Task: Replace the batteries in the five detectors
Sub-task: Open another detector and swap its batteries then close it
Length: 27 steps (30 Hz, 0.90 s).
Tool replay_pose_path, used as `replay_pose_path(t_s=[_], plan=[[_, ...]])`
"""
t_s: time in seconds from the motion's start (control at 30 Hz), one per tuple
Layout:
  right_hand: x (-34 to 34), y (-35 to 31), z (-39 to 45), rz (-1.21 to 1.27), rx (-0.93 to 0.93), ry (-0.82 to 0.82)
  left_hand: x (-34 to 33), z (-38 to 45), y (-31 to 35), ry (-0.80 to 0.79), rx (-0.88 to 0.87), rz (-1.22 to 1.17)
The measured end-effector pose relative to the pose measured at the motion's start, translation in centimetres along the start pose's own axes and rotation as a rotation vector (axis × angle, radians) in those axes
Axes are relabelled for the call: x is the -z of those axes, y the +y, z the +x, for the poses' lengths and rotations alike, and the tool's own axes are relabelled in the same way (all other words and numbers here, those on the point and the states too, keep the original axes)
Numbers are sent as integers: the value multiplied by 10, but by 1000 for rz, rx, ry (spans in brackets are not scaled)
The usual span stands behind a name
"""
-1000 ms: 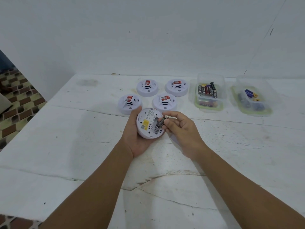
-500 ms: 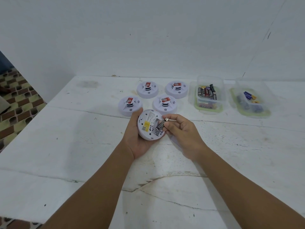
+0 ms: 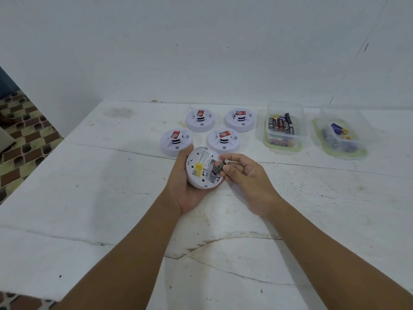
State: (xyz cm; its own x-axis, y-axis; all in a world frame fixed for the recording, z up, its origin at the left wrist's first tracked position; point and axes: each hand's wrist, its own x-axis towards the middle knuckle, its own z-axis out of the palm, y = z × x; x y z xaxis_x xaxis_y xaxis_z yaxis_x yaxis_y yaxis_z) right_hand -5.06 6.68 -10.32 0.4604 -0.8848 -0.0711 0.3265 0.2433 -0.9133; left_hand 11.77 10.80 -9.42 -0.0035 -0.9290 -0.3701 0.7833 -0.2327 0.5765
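Little has shifted since the earlier frames: both hands stay in the same place above the table, and the dark cylindrical battery [image 3: 217, 169] remains tilted at the open compartment, its lower end now sitting slightly deeper against the round white plastic detector [image 3: 202, 168] held upside down.

Left hand [image 3: 186, 189] cups that detector from beneath, thumb hooked over its upper left rim and fingers curled round the underside, so the back with its yellow label faces up. Right hand [image 3: 244, 175] pinches the battery between thumb and forefinger, with the other fingers loosely curled; the metal tip of the battery pokes out past the fingertips, and whether it is fully seated in the slot cannot be told.

Beyond the hands, four more round white detectors with red stickers stand face up on the scuffed white table [image 3: 89, 186]: the far-left detector [image 3: 200, 120], the far-right detector [image 3: 239, 119], the near-left detector [image 3: 175, 142] just beside the left thumb, and the near-right detector [image 3: 223, 141]. To their right sits a clear plastic tub with a green rim [image 3: 283, 128] holding a row of dark and red batteries, and further right a second clear green-rimmed tub [image 3: 340, 136] holding a few loose batteries, one of them blue
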Motion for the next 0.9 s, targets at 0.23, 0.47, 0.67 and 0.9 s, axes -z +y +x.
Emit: replay_pose_path(t_s=[0.23, 0.47, 0.67, 0.9], plan=[[0, 0, -1, 16, 11, -10, 0, 0, -2, -1, -21, 18], [2, 2, 0, 17, 21, -10, 0, 0, -2, 9, -29, 37], [5, 4, 3, 43, 15, -7, 0, 0, -2, 17, -26, 30], [2, 2, 1, 74, 14, -13, -1, -1, -3, 27, -35, 30]])
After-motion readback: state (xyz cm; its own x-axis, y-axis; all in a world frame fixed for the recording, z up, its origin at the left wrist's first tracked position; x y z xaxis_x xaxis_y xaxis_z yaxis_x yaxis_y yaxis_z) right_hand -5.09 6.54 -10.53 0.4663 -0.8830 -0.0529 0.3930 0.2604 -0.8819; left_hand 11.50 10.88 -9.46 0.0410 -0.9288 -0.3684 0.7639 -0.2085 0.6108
